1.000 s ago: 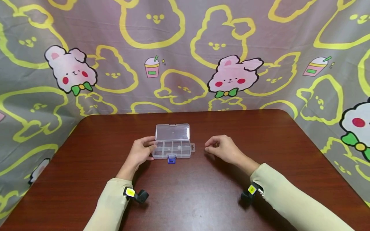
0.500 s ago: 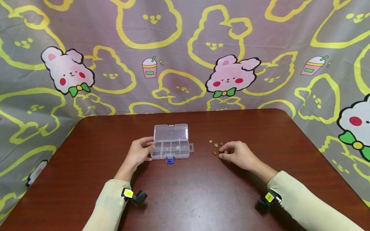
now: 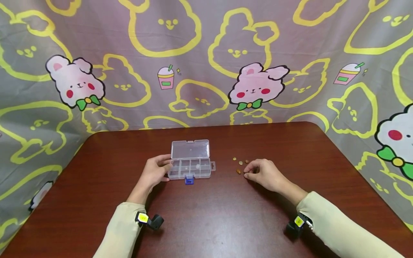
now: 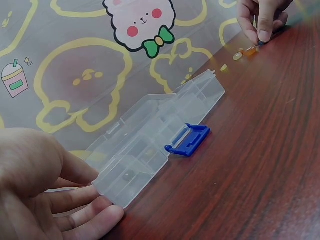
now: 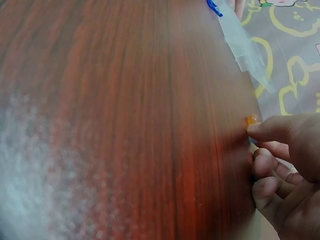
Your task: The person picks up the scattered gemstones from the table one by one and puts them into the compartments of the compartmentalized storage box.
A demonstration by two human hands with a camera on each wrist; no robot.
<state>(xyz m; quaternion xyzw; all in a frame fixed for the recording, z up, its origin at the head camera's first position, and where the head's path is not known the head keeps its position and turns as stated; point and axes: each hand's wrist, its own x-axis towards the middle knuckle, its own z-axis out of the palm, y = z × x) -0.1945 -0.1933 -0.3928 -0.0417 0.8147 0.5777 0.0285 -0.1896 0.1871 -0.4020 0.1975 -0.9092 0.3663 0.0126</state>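
On the table stands a clear plastic compartment box [image 3: 195, 175], lid [image 3: 190, 149] raised at the back, blue latch [image 3: 189, 180] at the front. My left hand [image 3: 157, 170] grips its left end, thumb on the near side and fingers against the end wall. Whitish bits show inside some compartments. Right of the box lie several small stone-like pieces: an amber one [image 3: 238, 171], two yellowish ones, a brownish one [image 3: 247, 161]. Beside them my right hand [image 3: 266, 175] is down at the tabletop, thumb and forefinger pinching a small dark bluish piece [image 4: 261, 43], mostly hidden by the fingertips.
The dark red-brown table [image 3: 206, 215] reaches back to a grey patterned cloth [image 3: 200, 64] with rabbit figures. A clear hanging tab [image 3: 213, 166] sticks out from the box's right end. Each wrist wears a small black camera.
Over the last second my right hand has shifted right, away from the box, and the small pieces it had covered show. My left hand stays at the box.
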